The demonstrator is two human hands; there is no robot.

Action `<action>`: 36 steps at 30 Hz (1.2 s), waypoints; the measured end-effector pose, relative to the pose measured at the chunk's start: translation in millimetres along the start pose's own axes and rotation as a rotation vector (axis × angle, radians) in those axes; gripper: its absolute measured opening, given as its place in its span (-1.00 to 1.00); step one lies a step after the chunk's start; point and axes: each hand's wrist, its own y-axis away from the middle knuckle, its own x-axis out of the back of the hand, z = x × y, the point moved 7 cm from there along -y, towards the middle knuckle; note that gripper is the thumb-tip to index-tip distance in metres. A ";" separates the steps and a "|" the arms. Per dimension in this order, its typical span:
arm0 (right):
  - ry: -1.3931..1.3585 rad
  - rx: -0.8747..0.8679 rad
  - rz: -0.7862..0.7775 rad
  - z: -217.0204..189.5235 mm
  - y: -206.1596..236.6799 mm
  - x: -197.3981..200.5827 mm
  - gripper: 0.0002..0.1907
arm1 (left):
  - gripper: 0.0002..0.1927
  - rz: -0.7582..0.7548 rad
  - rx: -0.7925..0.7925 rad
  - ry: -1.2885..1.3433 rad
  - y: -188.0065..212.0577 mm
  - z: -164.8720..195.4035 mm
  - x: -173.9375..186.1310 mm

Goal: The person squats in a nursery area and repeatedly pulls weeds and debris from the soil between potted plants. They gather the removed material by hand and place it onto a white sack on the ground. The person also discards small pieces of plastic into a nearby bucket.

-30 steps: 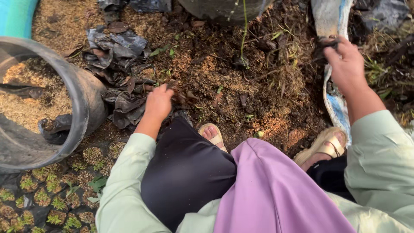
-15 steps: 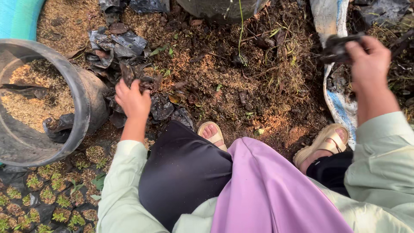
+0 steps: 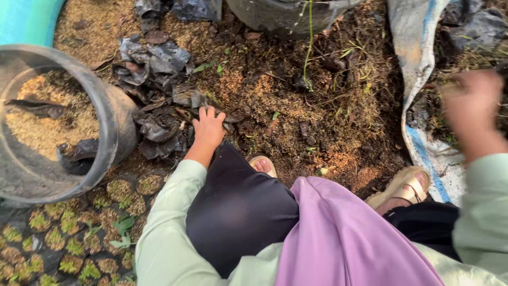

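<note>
Black plastic bags (image 3: 159, 79) lie crumpled on the soil beside the grey tub (image 3: 114, 124). My left hand (image 3: 207, 130) rests on them, fingers spread, gripping nothing. My right hand (image 3: 471, 106) is blurred; its grip I cannot tell.

The black plastic bags (image 3: 159, 90) lie crumpled and empty in a loose heap on the soil (some torn, it seems), just beside the tilted bucket, with one flattened piece nearest the knee.

The left hand (image 3: 208, 128) has dropped back onto the black plastic bags (image 3: 159, 106), while the right hand (image 3: 471, 108) swings down, blurred.
</note>
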 end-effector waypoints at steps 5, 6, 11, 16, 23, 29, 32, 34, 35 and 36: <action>-0.420 0.506 -0.226 -185.7 39.3 -77.1 -0.63 | -0.46 -0.001 -0.053 0.252 4.0 -21.3 30.5; -0.410 0.457 -0.399 -213.2 46.7 -98.2 -0.66 | -0.42 0.046 -0.053 0.337 4.5 -24.9 42.8; -0.682 0.491 -0.718 -332.3 74.1 -102.9 -0.37 | -0.50 0.116 -0.083 0.743 8.6 -16.3 83.4; -1.224 0.340 -0.908 -393.4 76.7 -111.0 0.05 | -0.37 0.094 -0.336 1.048 -1.3 50.8 98.9; -1.603 0.010 -1.080 -387.8 71.6 -141.1 -0.38 | 0.05 0.074 -0.467 0.842 2.5 72.8 85.4; -1.588 -0.250 -1.206 -336.2 53.4 -129.7 -0.46 | -0.11 0.020 -0.179 0.428 7.2 -4.1 57.9; -1.401 -0.375 -1.073 -287.4 28.2 -131.1 -0.36 | -0.23 -0.052 0.135 0.187 18.1 -50.8 47.1; -1.093 -0.368 -0.886 -248.8 12.2 -135.6 -0.33 | -0.20 -0.085 0.226 0.064 22.1 -62.6 40.6; -1.068 -0.351 -0.749 -232.1 4.2 -133.9 -0.36 | -0.18 -0.059 0.232 0.022 22.6 -62.5 40.7; -1.038 -0.335 -0.613 -216.9 -1.1 -132.4 -0.38 | -0.15 -0.033 0.237 -0.019 22.4 -60.6 40.6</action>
